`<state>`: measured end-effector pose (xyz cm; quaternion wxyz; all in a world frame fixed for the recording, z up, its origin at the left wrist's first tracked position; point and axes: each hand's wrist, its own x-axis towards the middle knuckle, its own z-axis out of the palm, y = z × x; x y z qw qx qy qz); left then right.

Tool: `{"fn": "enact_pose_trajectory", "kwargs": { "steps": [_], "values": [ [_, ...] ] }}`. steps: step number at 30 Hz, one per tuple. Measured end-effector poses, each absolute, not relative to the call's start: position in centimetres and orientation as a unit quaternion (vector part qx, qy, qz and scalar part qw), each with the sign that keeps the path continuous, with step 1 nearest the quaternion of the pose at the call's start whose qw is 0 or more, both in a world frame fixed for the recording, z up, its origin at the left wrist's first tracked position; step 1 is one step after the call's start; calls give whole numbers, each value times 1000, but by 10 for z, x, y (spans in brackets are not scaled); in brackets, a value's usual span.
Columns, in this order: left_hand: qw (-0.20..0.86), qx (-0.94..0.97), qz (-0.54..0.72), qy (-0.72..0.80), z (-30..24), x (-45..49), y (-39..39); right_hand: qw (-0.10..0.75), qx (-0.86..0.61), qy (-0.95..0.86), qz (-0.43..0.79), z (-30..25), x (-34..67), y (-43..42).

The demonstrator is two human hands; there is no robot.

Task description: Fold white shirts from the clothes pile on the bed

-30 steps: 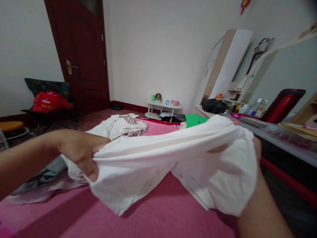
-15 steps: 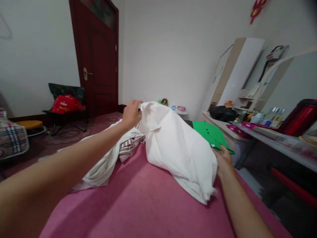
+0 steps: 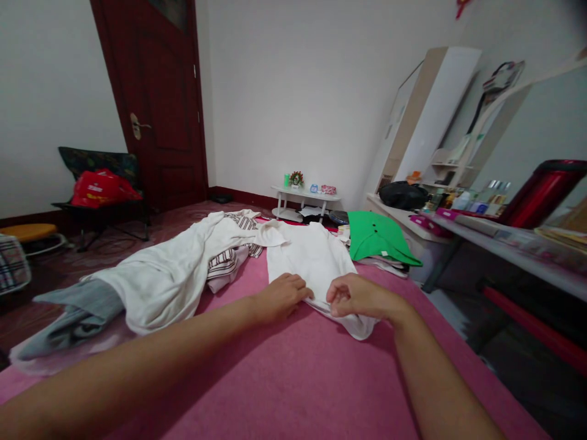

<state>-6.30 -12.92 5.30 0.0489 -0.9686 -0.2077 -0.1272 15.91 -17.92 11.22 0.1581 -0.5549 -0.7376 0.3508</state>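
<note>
Item, 1 white garment [image 3: 307, 244]: I see it on my feed laid out on the pink cover [image 3: 284, 379], its near edge at my 2 hands and its body running away beyond them. Item, left hand [image 3: 285, 296]: palm down, fingers bent over the garment's near edge; I cannot tell from here whether the fingertips pinch the cloth. Item, right hand [image 3: 355, 294]: just beside the left hand, over the garment's near right part, fingers curled toward the thumb; whether cloth is clamped between them I cannot tell. Item, 1 loose corner of the garment, nearer to me than the right hand and just below it, spread on the cover. To the left of my left hand, 1 heap of clothes: off-white cloth [image 3: 160, 275], striped cloth [image 3: 224, 266] on the side nearest that hand, grey cloth [image 3: 87, 305] at the far left end. Beyond my right hand and to its right, 1 green garment [image 3: 378, 238], flat, on top of other cloth. Well beyond both hands, 1 white tabletop [image 3: 303, 194] bearing a green cylinder [image 3: 287, 179] and a small plant [image 3: 296, 178]. Well to the right of my right hand, 1 black bag [image 3: 403, 195] and 1 red cylinder [image 3: 543, 194], tilted in my view. Far left of my left hand, 1 red bag [image 3: 103, 188] on a dark chair [image 3: 98, 159].
</note>
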Motion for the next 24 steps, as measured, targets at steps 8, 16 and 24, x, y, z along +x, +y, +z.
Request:
{"fn": "enact_pose_trajectory", "kwargs": {
  "steps": [8,16,24],
  "values": [
    [67,-924,-169,-337,83,-76,-95,-1,-668,-744,-9,83,117,-175],
    [-49,-809,-388,-439,114,-110,-62,423,-676,-599,-80,135,175,-176],
    [-241,-848,-360,-306,133,-163,-86,590,-496,-622,140,155,186,-191]
  ]
}}
